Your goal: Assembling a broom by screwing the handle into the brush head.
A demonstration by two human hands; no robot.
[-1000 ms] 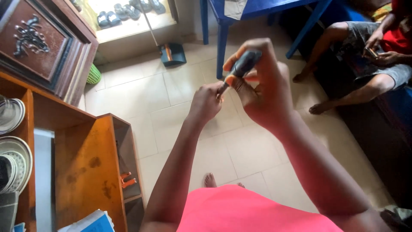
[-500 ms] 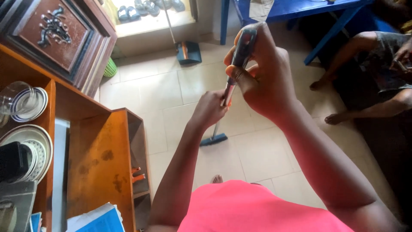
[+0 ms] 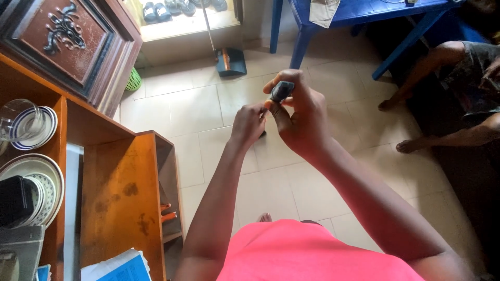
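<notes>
My right hand [image 3: 302, 122] is closed around the dark handle of a screwdriver-like tool [image 3: 282, 90], whose butt end points up toward the camera. My left hand [image 3: 249, 125] pinches the tool just below the handle, touching my right fingers. The shaft is hidden behind both hands; only a dark bit shows under my left hand. Both hands are held out in front of my pink top, above the tiled floor [image 3: 177, 114].
A wooden shelf unit [image 3: 122, 192] stands at left with plates [image 3: 36, 171] and a glass cup [image 3: 18, 117]. A carved wooden panel [image 3: 62, 36] leans behind it. A long-handled dustpan [image 3: 232, 61], a blue table [image 3: 359, 13] and a seated person's legs [image 3: 442, 93] lie ahead.
Both hands have dropped lower and closer together. The tool has tipped from nearly upright to end-on, so its shaft and blue lower end are no longer seen.
</notes>
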